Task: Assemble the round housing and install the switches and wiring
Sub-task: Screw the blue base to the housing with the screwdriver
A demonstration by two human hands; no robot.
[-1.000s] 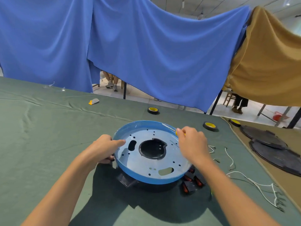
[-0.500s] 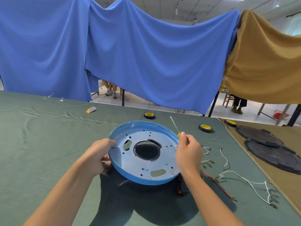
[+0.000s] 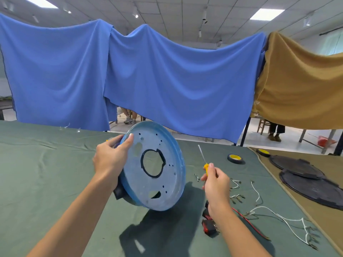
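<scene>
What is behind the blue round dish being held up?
The blue dish has a middle hole showing only green table cloth. A black part peeks out behind its lower left edge. The left hand grips the rim, thumb in front; the rest of the back is covered.

No legible text, labels, brands, nos. or signs anywhere; housing (image 3: 172, 186) face plain blue, no print seen; tape roll (image 3: 235, 158), switches (image 3: 208, 226) & screwdriver (image 3: 206, 166) too small/blurred to read any marks.
</scene>
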